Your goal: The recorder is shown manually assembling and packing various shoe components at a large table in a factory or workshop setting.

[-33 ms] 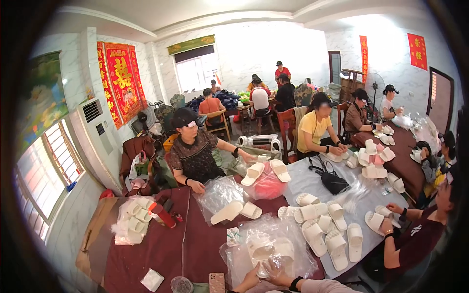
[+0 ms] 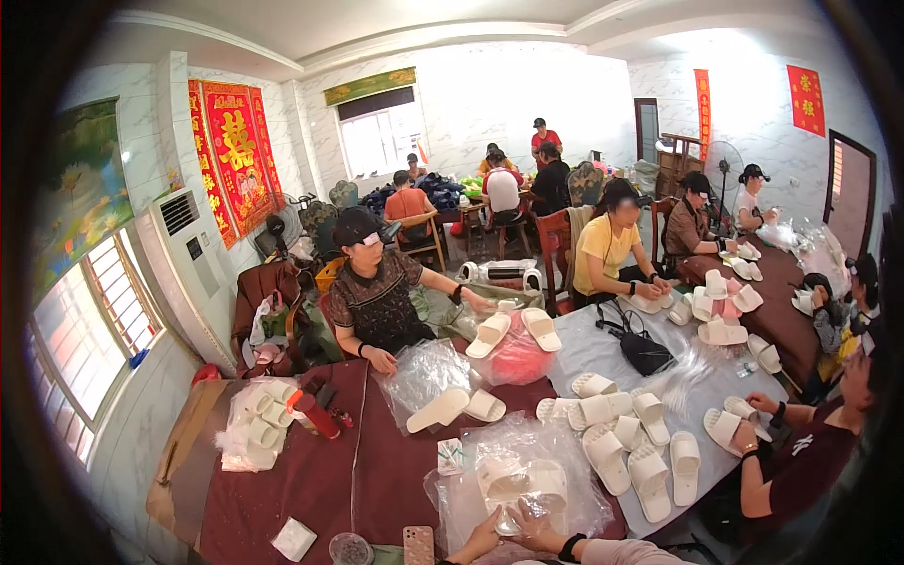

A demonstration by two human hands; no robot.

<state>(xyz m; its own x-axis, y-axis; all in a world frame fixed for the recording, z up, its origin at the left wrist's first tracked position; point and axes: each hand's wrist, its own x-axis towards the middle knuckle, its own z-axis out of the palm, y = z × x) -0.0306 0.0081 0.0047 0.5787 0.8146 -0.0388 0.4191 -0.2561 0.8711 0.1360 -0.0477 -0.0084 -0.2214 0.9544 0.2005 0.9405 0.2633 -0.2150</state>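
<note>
At the near edge of the table, a pair of cream slippers (image 2: 546, 482) lies on and partly under a clear plastic bag (image 2: 582, 461). My left hand (image 2: 484, 537) comes in from below, fingers closed at the slippers' near end. Beside it, my right hand (image 2: 535, 530) has its fingers bent over the same spot. A bit of shiny clear plastic shows between the two hands, and they seem to grip it. The fingertips are partly hidden by glare and film. A small white box with a green pattern (image 2: 450, 456) stands just beyond the bag.
Several loose cream slippers (image 2: 648, 480) cover the grey sheet to the right. Leftward on the maroon cloth (image 2: 282, 494) are bagged slippers (image 2: 266, 428), a red bottle (image 2: 316, 414), a white packet (image 2: 294, 540), a clear tub (image 2: 350, 549) and a phone (image 2: 418, 544). Co-workers sit across and at right.
</note>
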